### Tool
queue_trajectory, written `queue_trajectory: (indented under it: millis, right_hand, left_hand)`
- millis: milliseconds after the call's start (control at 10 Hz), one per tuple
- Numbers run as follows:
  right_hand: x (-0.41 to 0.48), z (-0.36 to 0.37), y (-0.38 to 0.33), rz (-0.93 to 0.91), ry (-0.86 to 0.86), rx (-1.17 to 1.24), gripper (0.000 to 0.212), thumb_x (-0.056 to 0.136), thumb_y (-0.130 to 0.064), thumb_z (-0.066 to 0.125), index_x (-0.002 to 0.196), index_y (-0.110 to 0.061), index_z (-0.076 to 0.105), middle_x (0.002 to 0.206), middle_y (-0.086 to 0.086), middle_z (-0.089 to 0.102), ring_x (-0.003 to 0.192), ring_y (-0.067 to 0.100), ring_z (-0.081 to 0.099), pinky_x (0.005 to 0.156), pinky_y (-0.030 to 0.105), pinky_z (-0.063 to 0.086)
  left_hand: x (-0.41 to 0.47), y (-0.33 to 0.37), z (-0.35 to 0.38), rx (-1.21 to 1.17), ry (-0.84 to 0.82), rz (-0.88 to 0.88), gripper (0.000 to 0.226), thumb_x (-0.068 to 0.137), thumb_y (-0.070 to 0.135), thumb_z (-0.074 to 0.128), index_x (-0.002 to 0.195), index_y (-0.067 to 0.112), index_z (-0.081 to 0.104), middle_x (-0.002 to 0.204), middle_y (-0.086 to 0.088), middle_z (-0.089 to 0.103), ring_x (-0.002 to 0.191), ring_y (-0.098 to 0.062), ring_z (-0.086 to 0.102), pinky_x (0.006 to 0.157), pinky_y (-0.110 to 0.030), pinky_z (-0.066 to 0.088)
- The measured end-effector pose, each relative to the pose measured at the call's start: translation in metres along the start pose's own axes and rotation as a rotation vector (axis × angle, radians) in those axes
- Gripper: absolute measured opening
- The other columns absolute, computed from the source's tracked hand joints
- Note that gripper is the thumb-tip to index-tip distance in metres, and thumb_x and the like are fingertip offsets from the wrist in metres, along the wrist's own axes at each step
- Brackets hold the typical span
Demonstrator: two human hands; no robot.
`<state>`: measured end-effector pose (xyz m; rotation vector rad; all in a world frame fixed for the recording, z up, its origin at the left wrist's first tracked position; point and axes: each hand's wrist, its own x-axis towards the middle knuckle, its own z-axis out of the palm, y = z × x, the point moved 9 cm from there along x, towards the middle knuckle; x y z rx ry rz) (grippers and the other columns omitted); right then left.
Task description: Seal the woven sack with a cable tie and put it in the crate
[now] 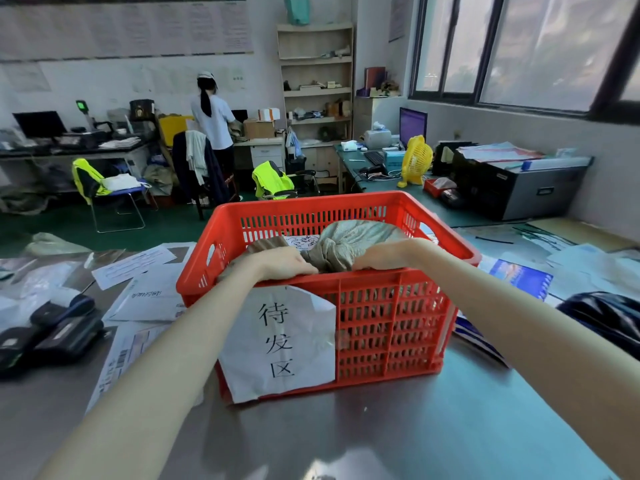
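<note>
Both your left hand (289, 263) and right hand (388, 256) clutch the woven sack (346, 240), already inside the crate (391, 327); its neck looks gathered, tie unseen; just let go.

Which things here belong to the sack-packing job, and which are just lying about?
Job: woven sack; red crate; left hand and right hand, both on the sack.

Lying about: scattered papers; yellow fan; black handheld device; blue booklet.

Cable tie hidden; sack (346, 237) partly hidden.
</note>
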<state>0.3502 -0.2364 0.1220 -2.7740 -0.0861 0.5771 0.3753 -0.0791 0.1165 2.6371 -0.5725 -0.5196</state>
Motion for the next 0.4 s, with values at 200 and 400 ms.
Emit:
queue_trajectory:
  millis: [200, 400]
  right_hand:
    - [-0.048, -0.010, 0.010, -0.084, 0.276, 0.119, 0.029, 0.094, -0.035, 0.046, 0.081, -0.012, 0.059, 0.075, 0.003, 0.050, 0.066, 0.015, 0.045, 0.066, 0.032, 0.038]
    - [-0.096, 0.006, 0.013, -0.205, 0.422, 0.382, 0.024, 0.091, -0.036, 0.053, 0.096, -0.022, 0.071, 0.092, 0.013, 0.071, 0.084, 0.034, 0.066, 0.077, 0.041, 0.053]
  left_hand:
    - [-0.047, -0.005, -0.026, -0.287, 0.308, 0.049, 0.025, 0.096, 0.013, 0.050, 0.101, 0.007, 0.074, 0.100, -0.011, 0.076, 0.092, -0.021, 0.071, 0.089, -0.034, 0.056]
    - [-0.104, 0.010, -0.005, -0.578, 0.423, 0.079, 0.029, 0.101, 0.004, 0.041, 0.113, -0.007, 0.065, 0.106, -0.019, 0.070, 0.091, -0.022, 0.064, 0.061, 0.000, 0.047]
